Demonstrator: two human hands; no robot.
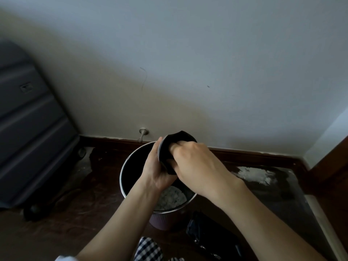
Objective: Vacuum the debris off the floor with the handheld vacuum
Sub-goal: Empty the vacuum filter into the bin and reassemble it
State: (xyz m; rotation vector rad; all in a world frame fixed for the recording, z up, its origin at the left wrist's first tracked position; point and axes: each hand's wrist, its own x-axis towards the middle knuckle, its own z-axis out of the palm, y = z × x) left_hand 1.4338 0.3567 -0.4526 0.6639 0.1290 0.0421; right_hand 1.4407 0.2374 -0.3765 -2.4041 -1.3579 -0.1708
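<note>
Both hands hold a black, cup-shaped vacuum part (175, 146) over a round bin (124, 166) with a silver rim. My left hand (155, 170) grips it from the left and below. My right hand (194, 162) has its fingers curled into the part's open side. White debris (172, 197) lies in the bottom of the bin. A dark object, perhaps the vacuum body (205, 234), lies on the floor right of the bin. A patch of white debris (254, 175) lies on the dark floor near the right wall.
A dark ridged suitcase (28, 129) leans at the left. A metal door stop (143, 133) sticks out of the wall above the brown skirting board (254, 154). Checked fabric (148, 249) shows at the bottom edge. A door frame (331, 166) stands at the right.
</note>
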